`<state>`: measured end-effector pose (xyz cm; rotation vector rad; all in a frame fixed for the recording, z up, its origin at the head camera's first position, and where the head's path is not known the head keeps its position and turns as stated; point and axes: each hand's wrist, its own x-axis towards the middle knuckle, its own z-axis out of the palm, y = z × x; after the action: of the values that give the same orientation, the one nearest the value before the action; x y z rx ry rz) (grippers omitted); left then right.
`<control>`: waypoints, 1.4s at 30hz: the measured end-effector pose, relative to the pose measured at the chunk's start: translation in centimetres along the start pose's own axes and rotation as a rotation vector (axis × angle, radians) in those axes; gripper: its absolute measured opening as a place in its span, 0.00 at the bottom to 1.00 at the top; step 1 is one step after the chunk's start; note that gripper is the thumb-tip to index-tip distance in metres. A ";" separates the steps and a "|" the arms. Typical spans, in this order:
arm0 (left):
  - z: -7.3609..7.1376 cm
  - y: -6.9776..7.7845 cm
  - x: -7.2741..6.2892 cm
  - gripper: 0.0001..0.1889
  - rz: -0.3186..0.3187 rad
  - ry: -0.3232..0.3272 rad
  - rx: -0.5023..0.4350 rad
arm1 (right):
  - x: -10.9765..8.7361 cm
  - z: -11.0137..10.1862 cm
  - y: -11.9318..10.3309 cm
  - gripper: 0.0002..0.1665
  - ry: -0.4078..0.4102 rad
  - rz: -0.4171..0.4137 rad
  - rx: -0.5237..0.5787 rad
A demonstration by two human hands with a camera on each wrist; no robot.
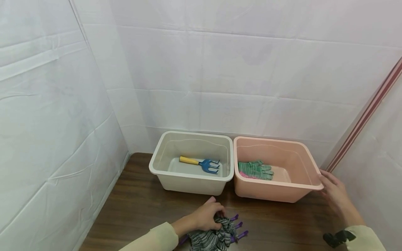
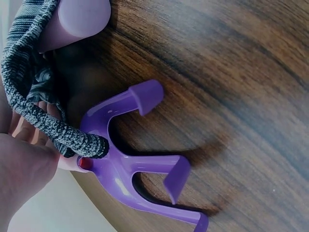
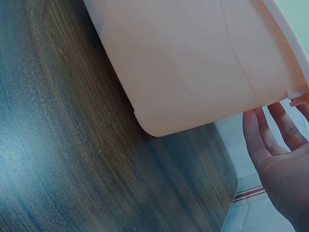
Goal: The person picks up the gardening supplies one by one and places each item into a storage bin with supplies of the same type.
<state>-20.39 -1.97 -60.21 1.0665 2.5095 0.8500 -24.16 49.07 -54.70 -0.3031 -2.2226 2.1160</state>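
My left hand (image 1: 207, 215) holds a bunched black-and-grey knitted glove (image 1: 204, 240) low over the table. Part of a purple hand rake (image 2: 116, 169) lies beneath the glove, its bent tines showing on the wood. At the right, my right hand (image 1: 337, 195) grips the rim corner of a pink plastic bin (image 1: 279, 191), fingers against its outer wall (image 3: 193, 63). Inside that bin lie a green striped glove (image 1: 255, 169) and something pink (image 1: 246, 175) partly beneath it.
Left of the pink bin stands a white plastic bin (image 1: 191, 183) holding a blue hand rake (image 1: 208, 165) with a yellow handle. Both bins stand on a dark wooden table (image 1: 132, 195), close to the white sheet wall (image 1: 188, 108) behind them.
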 end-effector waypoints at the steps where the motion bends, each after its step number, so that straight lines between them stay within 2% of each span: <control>1: 0.1 -0.1 0.0 0.16 0.005 0.002 -0.003 | 0.0 0.0 0.0 0.25 -0.002 -0.005 0.002; 5: 0.6 -1.0 0.3 0.15 0.044 0.017 -0.023 | -0.1 0.0 0.0 0.22 -0.014 -0.024 0.027; 9: 2.7 -3.9 1.3 0.15 0.126 0.078 0.002 | -0.1 -0.1 0.2 0.21 -0.024 -0.038 0.035; 12: 3.7 -5.2 1.7 0.14 0.155 0.103 0.000 | -0.1 -0.2 0.2 0.21 -0.031 -0.046 0.038; 13: 3.6 -5.2 1.7 0.14 0.156 0.099 -0.003 | -0.1 -0.2 0.2 0.21 -0.033 -0.046 0.040; 18: 2.1 -3.4 1.0 0.12 0.128 0.065 -0.048 | -0.3 -0.2 0.1 0.24 -0.037 -0.033 0.034; 23: 0.4 -1.3 0.1 0.12 0.069 0.047 -0.094 | -0.4 0.0 0.1 0.25 -0.023 -0.020 0.024; 29: -0.5 -0.8 0.0 0.13 0.032 0.043 -0.115 | -0.3 0.1 0.0 0.29 -0.007 -0.023 -0.001; 33: -1.0 -0.7 0.2 0.13 0.037 0.041 -0.115 | -0.2 0.1 -0.1 0.30 0.004 -0.015 -0.009; 39: -1.9 -0.4 0.4 0.13 0.036 0.025 -0.161 | -0.2 0.2 0.0 0.24 0.011 -0.017 0.023; 42: -2.4 0.1 0.4 0.13 0.027 0.039 -0.175 | -0.2 0.3 0.0 0.23 0.017 -0.024 0.025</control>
<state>-21.70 -2.65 -58.31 1.0380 2.4039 1.0851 -24.03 48.75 -54.68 -0.2899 -2.1781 2.1194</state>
